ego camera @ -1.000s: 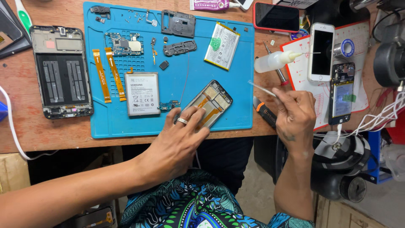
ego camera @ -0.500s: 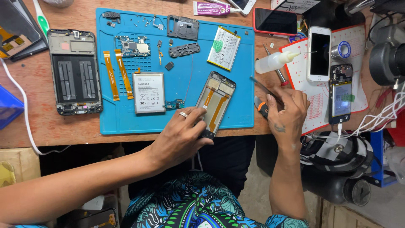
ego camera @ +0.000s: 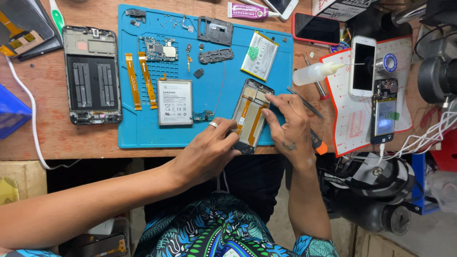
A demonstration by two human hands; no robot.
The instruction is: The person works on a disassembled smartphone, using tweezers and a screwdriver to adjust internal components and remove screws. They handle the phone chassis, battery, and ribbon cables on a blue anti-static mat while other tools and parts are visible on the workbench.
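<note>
An opened phone frame [ego camera: 253, 110] with orange flex strips lies tilted at the front edge of the blue work mat [ego camera: 143, 133]. My left hand [ego camera: 209, 148], a ring on one finger, grips the frame's lower end. My right hand [ego camera: 288, 126] pinches the frame's right edge with thumb and forefinger near its top. Thin metal tweezers [ego camera: 304, 103] run along the back of that hand; whether the hand holds them is unclear. An orange-tipped screwdriver [ego camera: 318, 145] sticks out from under the right wrist.
On the mat lie a white battery [ego camera: 174, 102], a green-labelled battery [ego camera: 259, 56], orange flex cables [ego camera: 134, 81], a circuit board [ego camera: 159, 49] and small parts. A gutted phone chassis [ego camera: 92, 75] sits at the left. At the right are a squeeze bottle [ego camera: 314, 74] and phones [ego camera: 362, 66].
The phone frame has turned more upright on the mat. My right hand has moved left onto the frame's edge, and my left hand has closed on its lower end.
</note>
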